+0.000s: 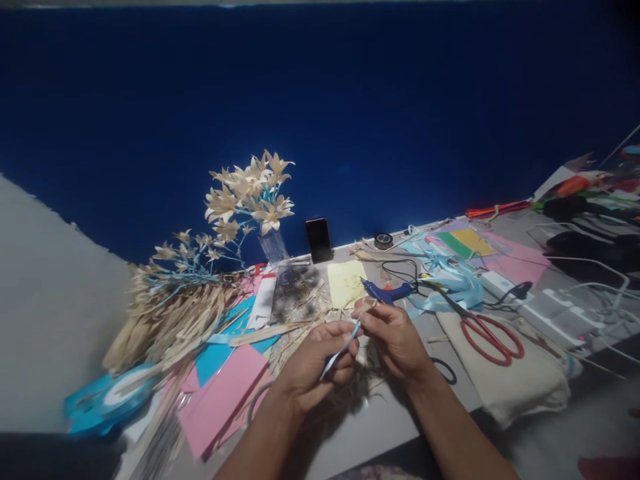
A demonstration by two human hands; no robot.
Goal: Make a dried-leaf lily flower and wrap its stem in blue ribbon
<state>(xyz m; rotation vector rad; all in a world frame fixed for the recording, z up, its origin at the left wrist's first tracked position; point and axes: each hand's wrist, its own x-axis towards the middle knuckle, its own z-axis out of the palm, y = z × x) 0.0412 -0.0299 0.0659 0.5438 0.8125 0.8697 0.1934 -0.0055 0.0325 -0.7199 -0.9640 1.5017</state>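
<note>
Close together above the table, both hands work on one thin light-blue stem [341, 355]. My left hand [314, 360] is closed around it, and the stem's lower end sticks out across the fingers. My right hand [397, 340] pinches the upper end, where a small pale petal-like piece [369, 304] shows; its exact shape is partly hidden by the fingers. Just behind the right hand lies a blue glue gun [387, 291]. A pale yellow sheet [345, 283] with dark specks is beside the gun's nozzle.
Pale flowers [250, 187] on blue stems stand in a clear vase [275, 252]. Left are dried husks [170, 320], pink paper [223, 400] and a blue ribbon roll [113, 398]. Right are red-handled scissors [493, 339] on folded cloth [520, 380] and a power strip [547, 317]. A phone [319, 240] leans behind.
</note>
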